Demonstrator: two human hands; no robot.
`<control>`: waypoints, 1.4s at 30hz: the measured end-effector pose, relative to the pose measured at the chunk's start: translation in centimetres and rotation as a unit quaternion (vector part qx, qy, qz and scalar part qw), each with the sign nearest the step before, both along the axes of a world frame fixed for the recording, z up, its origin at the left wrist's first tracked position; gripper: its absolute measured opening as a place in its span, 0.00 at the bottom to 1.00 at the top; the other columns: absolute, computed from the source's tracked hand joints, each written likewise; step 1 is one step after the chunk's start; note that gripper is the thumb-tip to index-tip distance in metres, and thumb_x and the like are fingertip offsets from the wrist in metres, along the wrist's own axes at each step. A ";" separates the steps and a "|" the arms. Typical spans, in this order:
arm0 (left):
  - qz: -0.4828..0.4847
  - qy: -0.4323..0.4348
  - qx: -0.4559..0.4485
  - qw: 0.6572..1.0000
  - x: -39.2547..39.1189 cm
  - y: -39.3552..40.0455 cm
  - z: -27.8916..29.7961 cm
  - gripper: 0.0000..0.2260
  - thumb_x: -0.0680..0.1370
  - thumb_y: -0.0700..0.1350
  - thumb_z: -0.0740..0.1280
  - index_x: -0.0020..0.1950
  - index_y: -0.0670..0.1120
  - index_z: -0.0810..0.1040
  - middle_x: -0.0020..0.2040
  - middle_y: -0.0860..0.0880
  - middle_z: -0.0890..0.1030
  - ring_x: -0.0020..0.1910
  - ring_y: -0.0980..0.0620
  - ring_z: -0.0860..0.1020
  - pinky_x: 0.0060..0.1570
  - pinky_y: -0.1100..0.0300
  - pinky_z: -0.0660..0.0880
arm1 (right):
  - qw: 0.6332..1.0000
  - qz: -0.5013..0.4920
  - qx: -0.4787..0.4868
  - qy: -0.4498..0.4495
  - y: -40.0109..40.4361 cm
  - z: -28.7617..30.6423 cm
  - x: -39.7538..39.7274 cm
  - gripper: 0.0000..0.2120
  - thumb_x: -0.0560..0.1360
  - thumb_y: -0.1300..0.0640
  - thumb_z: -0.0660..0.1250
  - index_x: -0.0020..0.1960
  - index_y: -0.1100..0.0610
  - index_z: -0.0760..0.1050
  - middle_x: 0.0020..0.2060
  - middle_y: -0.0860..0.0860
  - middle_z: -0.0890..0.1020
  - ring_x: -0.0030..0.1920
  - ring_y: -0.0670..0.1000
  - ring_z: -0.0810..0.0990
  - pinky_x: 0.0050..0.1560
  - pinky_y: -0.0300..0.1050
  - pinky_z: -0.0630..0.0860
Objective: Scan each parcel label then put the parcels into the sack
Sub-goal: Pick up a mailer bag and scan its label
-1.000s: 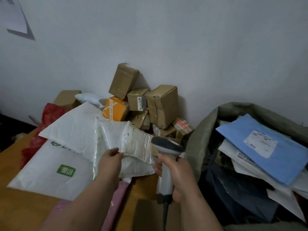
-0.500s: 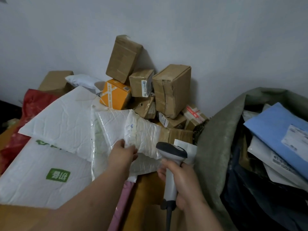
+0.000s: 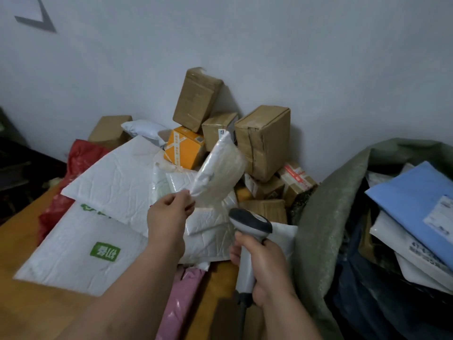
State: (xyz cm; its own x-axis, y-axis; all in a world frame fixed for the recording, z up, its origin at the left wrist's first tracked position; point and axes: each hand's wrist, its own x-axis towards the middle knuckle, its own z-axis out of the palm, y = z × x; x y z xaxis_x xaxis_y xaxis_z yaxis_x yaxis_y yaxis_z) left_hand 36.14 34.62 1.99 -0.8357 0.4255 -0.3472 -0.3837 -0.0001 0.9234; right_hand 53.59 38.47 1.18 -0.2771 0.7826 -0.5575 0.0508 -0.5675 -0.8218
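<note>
White padded parcel [image 3: 218, 171] pinched by left hand [image 3: 169, 218] fingers [image 3: 182, 200], seemingly lifted

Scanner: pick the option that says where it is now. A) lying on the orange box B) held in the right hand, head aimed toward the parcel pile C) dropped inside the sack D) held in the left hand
B: the right hand curls round the handle of the scanner, while the left hand pinches a small white parcel.
</note>
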 end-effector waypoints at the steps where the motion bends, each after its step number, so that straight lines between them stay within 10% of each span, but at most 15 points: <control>1: 0.003 0.019 -0.006 1.000 0.1 -0.7 0.6 0.08 0.76 0.47 0.73 0.37 0.47 0.84 0.36 0.51 0.85 0.41 0.52 0.85 0.49 0.58 0.78 | 1.000 -0.009 0.002 0.015 -0.2 0.3 0.0 0.08 0.73 0.57 0.76 0.50 0.58 0.82 0.35 0.51 0.87 0.39 0.49 0.87 0.43 0.45 0.81; 5: 0.011 0.040 -0.014 0.999 0.6 -3.7 1.7 0.06 0.73 0.43 0.76 0.47 0.47 0.81 0.49 0.48 0.83 0.49 0.46 0.82 0.49 0.52 0.80 | 0.993 -0.083 0.018 0.088 -1.4 1.8 0.3 0.09 0.73 0.56 0.76 0.52 0.55 0.81 0.40 0.51 0.88 0.42 0.49 0.87 0.45 0.45 0.81; 10: -0.039 -0.108 0.108 0.987 1.6 -8.3 1.8 0.29 0.75 0.27 0.66 0.74 0.44 0.68 0.58 0.43 0.81 0.46 0.45 0.86 0.32 0.58 0.81 | 0.974 -0.154 -0.009 0.167 -3.3 4.6 1.2 0.11 0.76 0.54 0.73 0.57 0.52 0.78 0.51 0.56 0.86 0.51 0.56 0.86 0.44 0.49 0.84; 17: -0.190 -0.103 0.130 0.968 2.6 -13.0 4.0 0.27 0.70 0.20 0.55 0.61 0.40 0.79 0.49 0.40 0.86 0.42 0.44 0.86 0.33 0.58 0.81 | 0.978 -0.153 0.068 0.125 -8.4 6.1 2.0 0.17 0.73 0.55 0.76 0.60 0.54 0.80 0.54 0.54 0.86 0.55 0.58 0.84 0.60 0.61 0.80; 21: -0.210 -0.055 0.109 0.970 2.8 -16.9 4.2 0.13 0.78 0.33 0.63 0.59 0.43 0.80 0.52 0.42 0.86 0.45 0.47 0.86 0.40 0.55 0.82 | 0.980 -0.144 0.089 0.104 -12.5 6.4 1.7 0.18 0.72 0.56 0.76 0.61 0.56 0.80 0.53 0.55 0.86 0.54 0.58 0.84 0.62 0.63 0.78; 29: -0.093 0.006 0.075 0.993 2.5 -21.3 4.8 0.07 0.78 0.39 0.70 0.55 0.44 0.80 0.47 0.44 0.87 0.45 0.44 0.84 0.43 0.55 0.76 | 0.971 -0.148 0.181 0.053 -17.1 7.5 2.6 0.08 0.72 0.57 0.75 0.47 0.48 0.78 0.45 0.50 0.84 0.51 0.55 0.82 0.61 0.61 0.78; 36: -0.061 0.056 0.070 0.994 3.0 -22.3 6.3 0.04 0.76 0.38 0.72 0.50 0.43 0.81 0.45 0.44 0.86 0.44 0.46 0.84 0.43 0.56 0.77 | 0.971 -0.043 0.230 0.056 -18.4 9.5 2.8 0.03 0.72 0.60 0.74 0.42 0.54 0.81 0.28 0.43 0.81 0.39 0.50 0.80 0.38 0.46 0.74; 42: -0.042 0.054 0.065 0.996 5.1 -21.4 6.8 0.04 0.76 0.38 0.72 0.48 0.44 0.81 0.44 0.46 0.85 0.38 0.52 0.84 0.35 0.61 0.78 | 0.961 0.082 0.213 0.154 -19.0 11.3 3.6 0.06 0.71 0.62 0.76 0.47 0.55 0.85 0.38 0.49 0.88 0.38 0.45 0.86 0.33 0.35 0.78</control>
State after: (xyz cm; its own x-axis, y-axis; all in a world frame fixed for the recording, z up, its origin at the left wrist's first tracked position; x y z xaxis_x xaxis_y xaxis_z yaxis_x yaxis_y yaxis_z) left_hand 41.20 13.25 8.81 -0.8247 0.5307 -0.1954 -0.2864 -0.0940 0.9535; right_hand 57.19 19.48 12.44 -0.5171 0.8533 -0.0673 -0.1714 -0.1803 -0.9686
